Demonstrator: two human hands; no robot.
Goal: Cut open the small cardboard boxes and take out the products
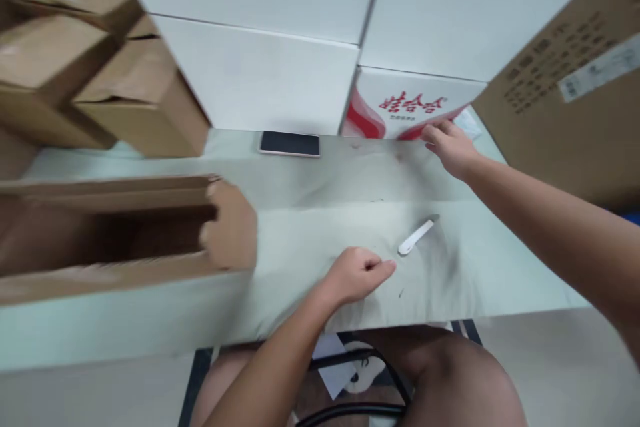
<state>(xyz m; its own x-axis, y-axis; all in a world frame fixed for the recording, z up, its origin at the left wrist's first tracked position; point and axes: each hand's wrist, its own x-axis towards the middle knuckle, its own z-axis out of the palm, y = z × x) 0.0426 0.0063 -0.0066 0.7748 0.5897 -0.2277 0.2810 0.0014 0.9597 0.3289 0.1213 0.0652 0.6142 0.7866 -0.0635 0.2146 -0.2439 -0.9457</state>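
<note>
My left hand [356, 273] rests near the front of the table with its fingers curled into a loose fist and the thumb pointing right. Nothing shows in it. Just beyond that thumb lies a small knife [416, 238] with a white handle and a grey tip. My right hand [450, 147] reaches to the back right, fingers apart, in front of a white and red printed carton [410, 103]. Whether the fingertips touch the carton I cannot tell. Partly behind this hand is a clear plastic packet [469, 123].
An open long cardboard box [233, 223] stands on the left of the pale cloth-covered table [300, 233]. A phone [290, 143] lies at the back against white panels [255, 73]. Several brown boxes [145, 93] sit back left; a large carton [565, 100] stands at right.
</note>
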